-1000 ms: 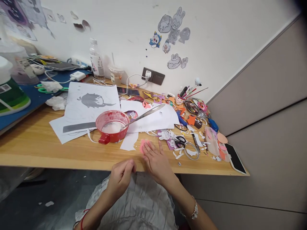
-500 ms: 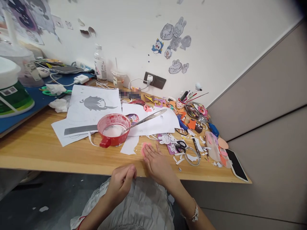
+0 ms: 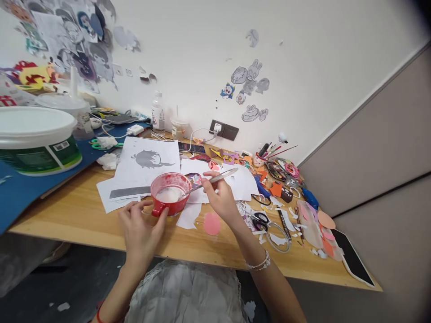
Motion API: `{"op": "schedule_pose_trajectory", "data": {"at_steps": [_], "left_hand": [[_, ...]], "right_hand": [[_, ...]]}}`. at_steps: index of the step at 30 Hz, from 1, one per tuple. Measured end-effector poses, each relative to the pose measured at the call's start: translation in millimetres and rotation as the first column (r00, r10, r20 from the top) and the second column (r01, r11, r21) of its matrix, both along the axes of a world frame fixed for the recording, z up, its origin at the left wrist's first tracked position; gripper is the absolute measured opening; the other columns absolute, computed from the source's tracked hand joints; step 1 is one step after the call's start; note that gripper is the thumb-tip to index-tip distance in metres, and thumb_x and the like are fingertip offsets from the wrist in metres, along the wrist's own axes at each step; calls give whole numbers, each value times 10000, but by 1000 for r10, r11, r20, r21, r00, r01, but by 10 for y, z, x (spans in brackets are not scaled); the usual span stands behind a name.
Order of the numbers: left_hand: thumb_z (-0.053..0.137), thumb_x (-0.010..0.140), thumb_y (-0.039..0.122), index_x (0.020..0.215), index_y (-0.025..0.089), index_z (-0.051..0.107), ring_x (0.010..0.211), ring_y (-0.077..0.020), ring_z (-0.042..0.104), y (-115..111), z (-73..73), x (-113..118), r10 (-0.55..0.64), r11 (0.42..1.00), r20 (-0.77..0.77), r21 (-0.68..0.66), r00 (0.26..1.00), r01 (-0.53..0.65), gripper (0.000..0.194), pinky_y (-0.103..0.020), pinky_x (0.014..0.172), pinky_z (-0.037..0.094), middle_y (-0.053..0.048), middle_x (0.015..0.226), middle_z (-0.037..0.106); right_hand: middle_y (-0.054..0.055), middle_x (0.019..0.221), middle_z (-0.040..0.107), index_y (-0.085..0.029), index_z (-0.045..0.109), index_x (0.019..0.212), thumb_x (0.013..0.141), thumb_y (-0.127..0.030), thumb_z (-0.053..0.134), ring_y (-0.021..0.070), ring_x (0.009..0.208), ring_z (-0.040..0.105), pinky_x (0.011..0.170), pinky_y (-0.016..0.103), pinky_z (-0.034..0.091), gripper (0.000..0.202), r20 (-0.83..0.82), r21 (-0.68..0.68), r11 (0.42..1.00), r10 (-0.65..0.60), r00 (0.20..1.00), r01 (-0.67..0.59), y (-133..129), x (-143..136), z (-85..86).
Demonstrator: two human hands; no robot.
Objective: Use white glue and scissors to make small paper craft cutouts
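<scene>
A red bowl (image 3: 175,207) with a short handle stands on the wooden table, and white paste (image 3: 168,194) lies inside it. My left hand (image 3: 139,229) curves around the handle side, thumb and fingers at the bowl's wall. A long metal spoon (image 3: 193,188) leans over the rim, its lower end sunk in the paste. My right hand (image 3: 219,199) pinches the spoon's handle between thumb and fingers. A pink paper circle (image 3: 212,224) lies flat on the table below my right hand. A torn white paper piece (image 3: 189,216) lies beside the bowl.
White sheets, one with a grey figure drawing (image 3: 146,158), lie behind the bowl. Scissors (image 3: 261,220), a tape ring, and paper scraps crowd the right. A tablet (image 3: 352,258) rests at the right edge. A large white-and-green tub (image 3: 37,143) stands left on a blue surface.
My right hand has lifted off the pink circle and taken hold of the spoon. My left hand has gone from a loose fist near the table edge to the red bowl. The view has shifted left.
</scene>
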State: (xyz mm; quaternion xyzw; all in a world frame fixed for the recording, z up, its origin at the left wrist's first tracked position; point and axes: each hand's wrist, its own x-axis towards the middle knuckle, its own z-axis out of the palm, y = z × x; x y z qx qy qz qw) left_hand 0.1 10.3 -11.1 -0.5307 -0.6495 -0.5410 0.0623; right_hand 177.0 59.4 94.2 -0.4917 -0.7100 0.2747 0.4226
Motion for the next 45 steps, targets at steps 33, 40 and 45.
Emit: {"op": "schedule_pose_trajectory", "data": {"at_steps": [33, 40, 45], "left_hand": [[679, 685, 61, 690, 132, 552, 1088, -213, 562, -106, -36, 17, -348, 921, 60, 207, 936, 329, 146, -385, 978, 487, -85, 1169, 482], [652, 721, 104, 752, 159, 570, 1117, -220, 540, -93, -13, 25, -361, 924, 97, 170, 927, 342, 103, -415, 973, 492, -82, 1201, 504], [644, 739, 127, 818, 168, 584, 1096, -200, 552, -94, 6, 29, -324, 938, 96, 160, 941, 307, 107, -393, 957, 495, -79, 1177, 538]], "right_hand": [[-54, 552, 588, -206, 429, 781, 906, -365, 385, 126, 507, 620, 525, 249, 507, 207, -458, 110, 961, -178, 871, 254, -375, 243, -15], [-79, 477, 535, -202, 438, 742, 863, -353, 438, 115, 415, 586, 402, 193, 439, 193, -533, 43, 957, -222, 817, 288, -222, 288, 119], [-72, 502, 519, -193, 441, 732, 863, -367, 429, 109, 442, 599, 383, 170, 413, 219, -506, 43, 969, -190, 842, 244, -119, 314, 172]]}}
